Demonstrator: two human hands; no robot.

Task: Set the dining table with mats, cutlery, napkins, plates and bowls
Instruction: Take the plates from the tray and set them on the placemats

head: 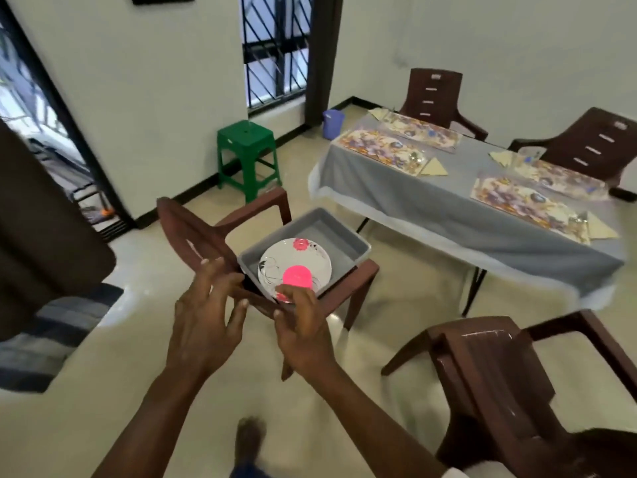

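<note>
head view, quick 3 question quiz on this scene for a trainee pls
1. True or false: the grey tray rests on the dining table.
2. How many floral mats lie on the table? A two, B four, C six.
3. What colour is the bowl sitting on the plate in the tray?
Key: 1 false, it sits on a brown chair; 2 B; 3 pink.
</note>
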